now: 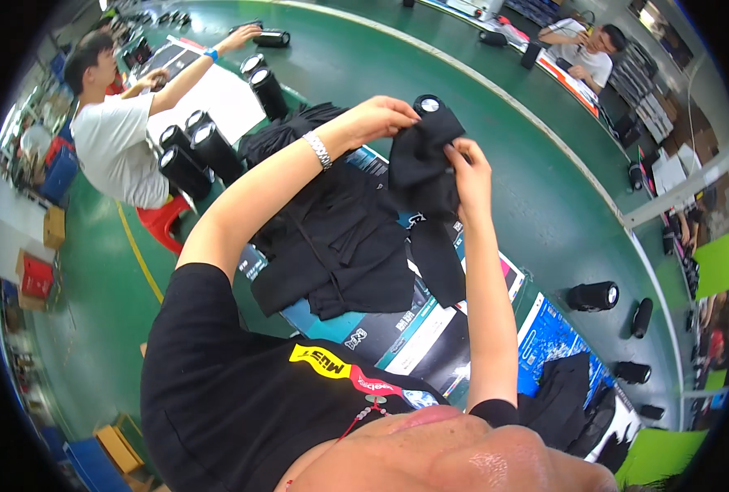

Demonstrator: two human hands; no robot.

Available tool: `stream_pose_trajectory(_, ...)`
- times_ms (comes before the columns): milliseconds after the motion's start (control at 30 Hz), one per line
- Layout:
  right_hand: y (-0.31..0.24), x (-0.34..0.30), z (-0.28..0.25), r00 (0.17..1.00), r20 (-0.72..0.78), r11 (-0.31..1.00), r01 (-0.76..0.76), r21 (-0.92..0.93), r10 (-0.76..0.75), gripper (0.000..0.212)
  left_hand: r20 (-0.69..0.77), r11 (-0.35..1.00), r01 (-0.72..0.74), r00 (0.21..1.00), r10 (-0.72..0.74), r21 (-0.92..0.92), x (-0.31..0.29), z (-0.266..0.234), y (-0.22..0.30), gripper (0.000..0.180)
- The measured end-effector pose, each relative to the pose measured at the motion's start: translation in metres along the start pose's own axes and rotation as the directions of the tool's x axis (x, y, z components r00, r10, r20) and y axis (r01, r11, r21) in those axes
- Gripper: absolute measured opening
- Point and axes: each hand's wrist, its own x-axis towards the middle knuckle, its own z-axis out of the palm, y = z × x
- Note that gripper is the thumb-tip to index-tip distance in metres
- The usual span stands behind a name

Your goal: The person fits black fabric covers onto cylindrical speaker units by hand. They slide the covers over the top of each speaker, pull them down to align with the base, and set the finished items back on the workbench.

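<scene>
A black cloth bag (420, 168) is stretched between my two hands above the table's far end. My left hand (385, 117) pinches its upper left edge, with fingers closed. At the bag's right side, my right hand (472, 174) grips the cloth between thumb and fingers. Just at the bag's top shows the round silvery end of a black cylindrical speaker (428, 105); whether it sits inside the bag or behind it I cannot tell. Below my left forearm spreads a pile of black cloth bags (340, 246). Another black cloth piece (438, 258) hangs below the held bag.
Printed cartons (397, 332) lie under the pile. Several black speakers (217, 152) stand at the left, beside a person in a white shirt (118, 139) on a red stool (163, 223). More speakers (594, 296) lie at the right on the green surface. Another person (581, 53) works at the far right.
</scene>
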Motion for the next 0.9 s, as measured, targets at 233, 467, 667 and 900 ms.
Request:
stream_pose_trajectory(233,0.062,0.078,0.059,0.859,-0.426,0.88,0.06,-0.471,-0.286,0.009,-0.47,0.906,-0.127,0.82,0.326,0.405,0.087,-0.027,-0.054,0.016)
stream_pose_trajectory(467,0.08,0.097,0.012,0.806,-0.55,0.958,0.067,-0.28,-0.217,0.015,-0.333,0.954,-0.119,0.943,0.022,-0.275,0.127,-0.012,-0.071,0.024)
stream_pose_trajectory(667,0.056,0.078,-0.024,0.853,-0.516,0.988,-0.004,-0.153,-0.077,0.019,-0.18,0.877,0.022,0.976,-0.123,-0.48,0.124,0.008,-0.095,0.024)
stream_pose_trajectory(900,0.072,0.066,-0.089,0.891,-0.434,0.963,-0.221,-0.152,0.136,0.021,-0.28,0.922,0.075,0.941,-0.191,-0.379,0.107,0.098,-0.069,0.012)
